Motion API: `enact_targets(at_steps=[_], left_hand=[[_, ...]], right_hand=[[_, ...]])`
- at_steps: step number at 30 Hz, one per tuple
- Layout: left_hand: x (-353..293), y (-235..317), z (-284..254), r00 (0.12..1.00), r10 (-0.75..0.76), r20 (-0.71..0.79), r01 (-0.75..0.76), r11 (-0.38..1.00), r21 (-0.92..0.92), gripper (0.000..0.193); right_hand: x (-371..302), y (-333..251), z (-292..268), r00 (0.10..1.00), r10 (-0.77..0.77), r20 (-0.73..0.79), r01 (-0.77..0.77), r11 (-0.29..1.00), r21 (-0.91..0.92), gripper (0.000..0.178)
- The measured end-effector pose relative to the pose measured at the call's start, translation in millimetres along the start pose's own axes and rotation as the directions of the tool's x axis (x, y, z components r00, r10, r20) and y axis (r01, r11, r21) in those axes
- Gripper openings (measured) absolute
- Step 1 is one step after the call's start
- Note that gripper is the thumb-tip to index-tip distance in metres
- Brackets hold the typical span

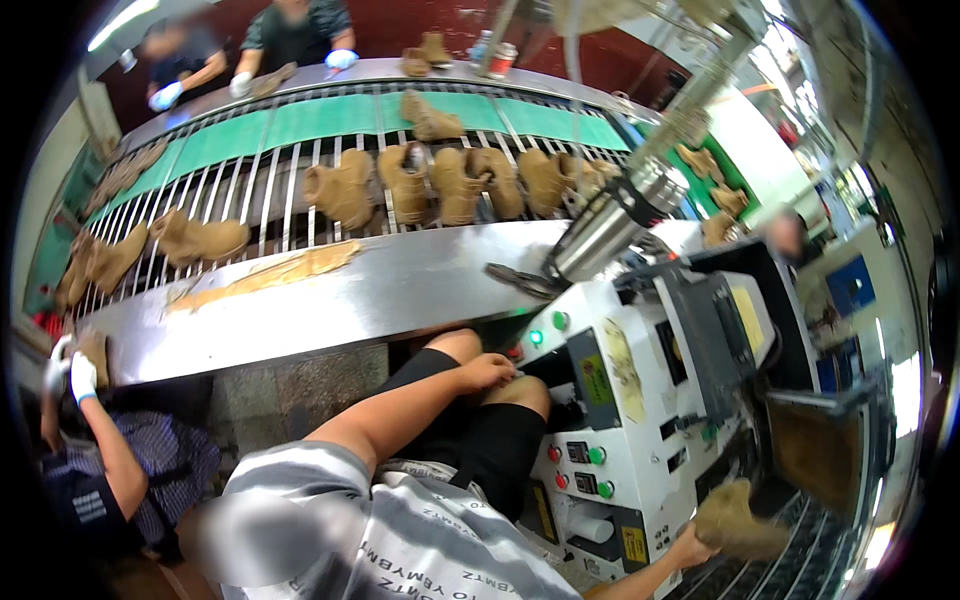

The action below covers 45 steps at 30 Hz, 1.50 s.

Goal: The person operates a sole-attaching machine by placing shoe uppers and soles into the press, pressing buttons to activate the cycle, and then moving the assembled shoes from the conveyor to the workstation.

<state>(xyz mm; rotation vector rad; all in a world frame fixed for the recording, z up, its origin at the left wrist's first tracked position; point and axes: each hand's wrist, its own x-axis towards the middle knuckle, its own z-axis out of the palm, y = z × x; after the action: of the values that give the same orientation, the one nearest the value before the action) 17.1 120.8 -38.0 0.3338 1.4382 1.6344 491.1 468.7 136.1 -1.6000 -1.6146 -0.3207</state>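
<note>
At the lower right, my right hand [692, 547] grips a tan suede ankle boot [740, 520] and holds it out beside the white machine [640, 450]. Motion slightly blurs the boot. My left hand [487, 371] is above my knees, fingers curled, close to the machine's front edge and its red button. Whatever it may hold is hidden. On the machine's panels sit green buttons [560, 321] and red buttons [555, 454]. A grey padded unit [712, 335] is mounted on the machine's far side.
Ahead runs a metal bench edge [420, 262] with a roller conveyor carrying several tan boots [345, 188]. A steel flask [610, 225] and dark pliers-like tool [522, 280] lie by the machine. Gloved co-workers [290, 45] stand across; another [130, 460] sits at left.
</note>
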Motion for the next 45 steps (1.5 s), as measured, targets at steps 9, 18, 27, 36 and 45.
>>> enact_targets(at_steps=[9,18,27,36,45], left_hand=[[-53,22,47,0.808,0.367,0.46,-0.359,0.927,-0.109,0.052],[-214,124,-74,0.884,0.466,0.042,-0.269,0.58,-0.769,0.082],[-313,86,-324,0.425,0.258,-0.868,-0.852,0.438,-0.287,0.066],[-189,159,-455,0.039,0.459,-0.888,-0.438,0.806,0.398,0.057],[-170,132,-437,0.107,0.571,-0.814,-0.111,0.82,0.561,0.079]], right_hand=[[-83,-162,-55,0.904,0.007,0.427,-0.361,0.547,0.755,0.053],[-242,-383,-177,0.187,-0.971,0.147,-0.134,0.123,0.983,0.069],[-308,-357,-118,0.158,-0.928,0.337,-0.191,0.306,0.932,0.027],[-336,-359,-114,0.047,-0.908,0.416,-0.177,0.402,0.898,0.024],[-359,-394,-76,-0.023,-0.921,0.389,-0.182,0.387,0.904,0.022]])
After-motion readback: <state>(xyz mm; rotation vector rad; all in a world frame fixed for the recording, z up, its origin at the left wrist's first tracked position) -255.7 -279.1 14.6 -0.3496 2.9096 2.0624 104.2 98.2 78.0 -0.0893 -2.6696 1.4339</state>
